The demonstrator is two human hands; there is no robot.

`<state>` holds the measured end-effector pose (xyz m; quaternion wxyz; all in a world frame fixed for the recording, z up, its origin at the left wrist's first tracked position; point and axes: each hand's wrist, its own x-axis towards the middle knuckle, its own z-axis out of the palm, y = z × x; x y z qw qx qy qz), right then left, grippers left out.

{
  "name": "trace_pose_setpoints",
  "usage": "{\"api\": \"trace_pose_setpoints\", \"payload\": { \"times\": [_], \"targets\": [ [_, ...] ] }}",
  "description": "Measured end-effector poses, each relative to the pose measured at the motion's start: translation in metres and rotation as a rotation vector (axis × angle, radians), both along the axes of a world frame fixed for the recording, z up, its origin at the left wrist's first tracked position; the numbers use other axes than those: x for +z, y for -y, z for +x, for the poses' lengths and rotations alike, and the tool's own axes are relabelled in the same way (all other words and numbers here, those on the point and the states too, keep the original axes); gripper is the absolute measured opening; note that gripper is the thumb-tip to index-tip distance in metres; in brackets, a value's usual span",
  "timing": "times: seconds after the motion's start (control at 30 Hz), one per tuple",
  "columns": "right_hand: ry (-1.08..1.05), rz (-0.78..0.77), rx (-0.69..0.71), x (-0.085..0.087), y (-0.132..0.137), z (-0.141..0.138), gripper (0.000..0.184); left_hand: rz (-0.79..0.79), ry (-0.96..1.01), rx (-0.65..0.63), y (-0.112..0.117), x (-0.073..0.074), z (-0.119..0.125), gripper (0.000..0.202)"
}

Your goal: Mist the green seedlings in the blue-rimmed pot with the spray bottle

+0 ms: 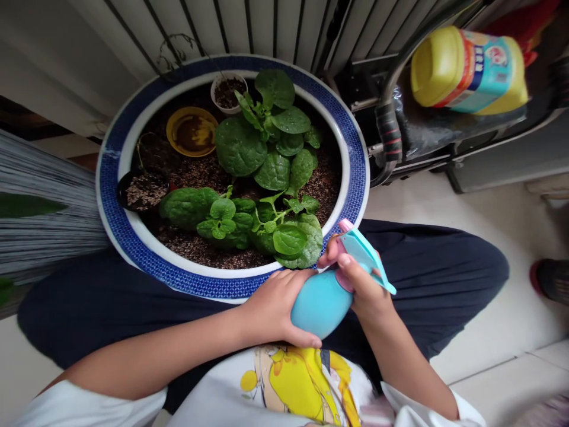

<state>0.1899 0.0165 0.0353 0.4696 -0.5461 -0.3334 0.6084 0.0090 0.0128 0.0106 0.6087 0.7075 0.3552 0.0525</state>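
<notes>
A blue spray bottle with a pink and turquoise trigger head is tilted above my lap. My left hand wraps round the bottle's body from the left. Around its neck, just below the spray head, my right hand is closed, with fingers at the trigger side. The pink nozzle points up towards the big oval planter with a blue patterned rim. Leafy green plants grow in its dark soil, the nearest leaves close to my right fingers. Part of the right fingers is hidden behind the spray head.
Inside the planter sit a yellow dish, a small white pot and a black pot. A yellow jug lies on a folded cart at the right. Behind stands a slatted white panel; string curtains hang left.
</notes>
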Motion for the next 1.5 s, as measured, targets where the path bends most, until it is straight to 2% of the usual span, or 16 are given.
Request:
{"api": "trace_pose_setpoints", "payload": {
  "times": [0.07, 0.17, 0.23, 0.33, 0.47, 0.63, 0.7, 0.77, 0.83, 0.9, 1.0, 1.1, 1.27, 1.3, 1.4, 1.5],
  "targets": [
    [-0.022, 0.021, 0.040, -0.001, -0.001, 0.000, 0.031, -0.001, 0.012, -0.013, 0.002, -0.002, 0.000, 0.105],
    [-0.023, 0.105, 0.202, -0.002, -0.004, 0.001, 0.049, 0.009, 0.014, -0.031, 0.007, -0.007, -0.001, 0.106],
    [0.011, 0.135, 0.263, -0.002, -0.005, 0.000, 0.041, 0.021, 0.004, -0.039, 0.009, -0.010, -0.001, 0.107],
    [0.046, 0.102, 0.233, -0.001, -0.005, -0.002, 0.026, 0.031, -0.014, -0.037, 0.009, -0.010, -0.003, 0.112],
    [-0.073, 0.054, 0.196, 0.004, -0.004, -0.006, 0.030, -0.002, -0.012, 0.011, 0.012, -0.002, -0.002, 0.108],
    [-0.218, 0.143, 0.435, 0.003, 0.003, 0.007, 0.076, -0.077, 0.118, 0.164, 0.026, 0.010, -0.004, 0.095],
    [-0.206, 0.075, 0.532, -0.004, 0.018, 0.014, 0.094, -0.047, 0.192, 0.243, 0.030, 0.012, -0.009, 0.095],
    [-0.179, 0.000, 0.579, -0.014, 0.037, 0.017, 0.102, 0.019, 0.238, 0.323, 0.031, 0.013, -0.014, 0.100],
    [-0.123, 0.000, 0.557, -0.026, 0.054, 0.014, 0.100, 0.078, 0.258, 0.412, 0.032, 0.014, -0.018, 0.102],
    [0.023, 0.104, 0.535, -0.035, 0.063, 0.006, 0.090, 0.141, 0.273, 0.547, 0.031, 0.015, -0.019, 0.099],
    [0.268, 0.288, 0.518, -0.043, 0.057, -0.010, 0.086, 0.240, 0.252, 0.834, 0.027, 0.018, -0.016, 0.090],
    [0.390, 0.377, 0.500, -0.048, 0.046, -0.022, 0.082, 0.333, 0.221, 1.064, 0.022, 0.024, -0.015, 0.080],
    [0.431, 0.543, 0.599, -0.061, 0.054, -0.030, 0.086, 0.325, 0.249, 1.037, 0.031, 0.046, -0.013, 0.050],
    [0.418, 0.572, 0.643, -0.063, 0.059, -0.032, 0.088, 0.382, 0.234, 1.063, 0.036, 0.051, -0.012, 0.049],
    [0.465, 0.640, 0.680, -0.070, 0.071, -0.039, 0.090, 0.574, 0.010, 1.110, 0.047, 0.062, -0.008, 0.051],
    [0.486, 0.622, 0.652, -0.073, 0.076, -0.048, 0.090, 0.585, -0.139, 1.091, 0.050, 0.067, -0.010, 0.049]
  ]
}}
